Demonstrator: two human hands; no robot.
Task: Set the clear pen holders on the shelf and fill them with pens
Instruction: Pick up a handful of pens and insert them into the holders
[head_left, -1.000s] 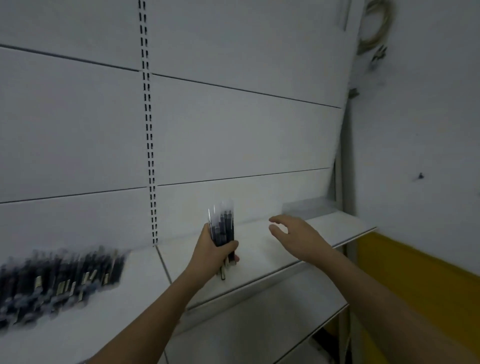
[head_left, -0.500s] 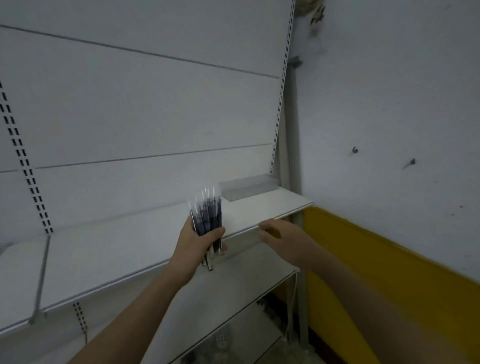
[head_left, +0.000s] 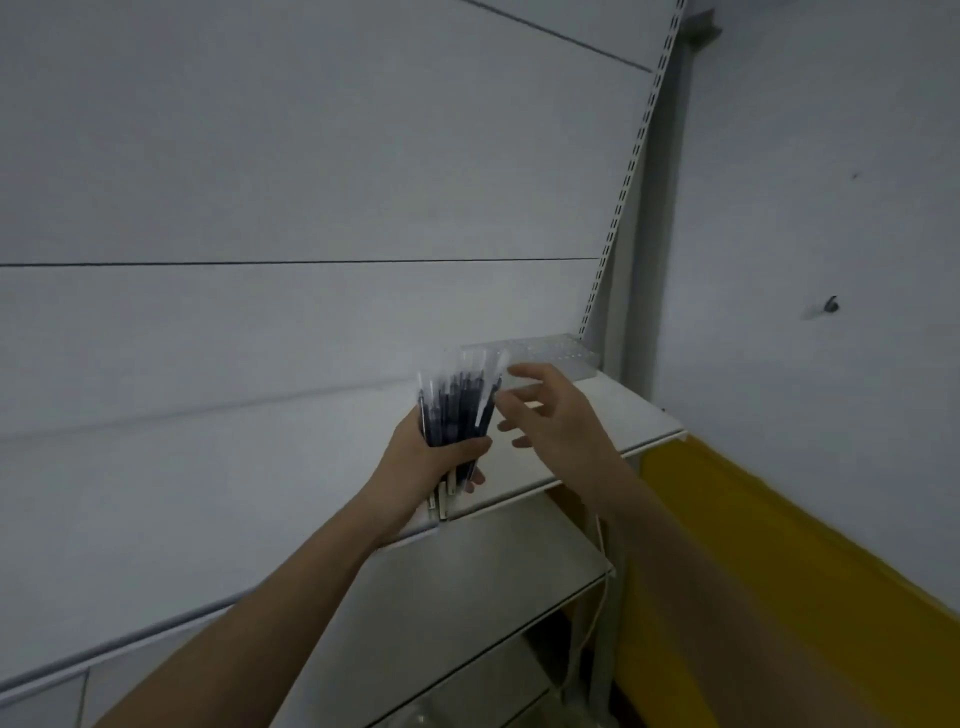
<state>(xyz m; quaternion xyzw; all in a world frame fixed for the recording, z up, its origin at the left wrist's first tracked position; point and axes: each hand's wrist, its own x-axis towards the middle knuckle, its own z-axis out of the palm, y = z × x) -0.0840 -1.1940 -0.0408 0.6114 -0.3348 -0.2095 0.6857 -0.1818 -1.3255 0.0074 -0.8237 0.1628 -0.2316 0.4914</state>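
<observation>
My left hand (head_left: 423, 460) grips a bundle of dark pens (head_left: 460, 402) with clear caps, held upright over the white shelf (head_left: 260, 483). Just right of the bundle is my right hand (head_left: 553, 410), fingers spread and relaxed, their tips close to the pen tops; I cannot tell whether they touch. A clear pen holder (head_left: 545, 356) with rows of small holes stands at the back right corner of the shelf, behind my right hand. No pens are in it.
Lower white shelves (head_left: 467, 582) step out below. A slotted upright (head_left: 631, 171) runs up the back panel at the right. A yellow band (head_left: 779, 571) runs along the right wall beyond the shelf end.
The view has swung right along the shelf, so the clear holder appears closer. My right hand rose from the shelf's front edge to beside the pen tops. The left hand keeps the bundle.
</observation>
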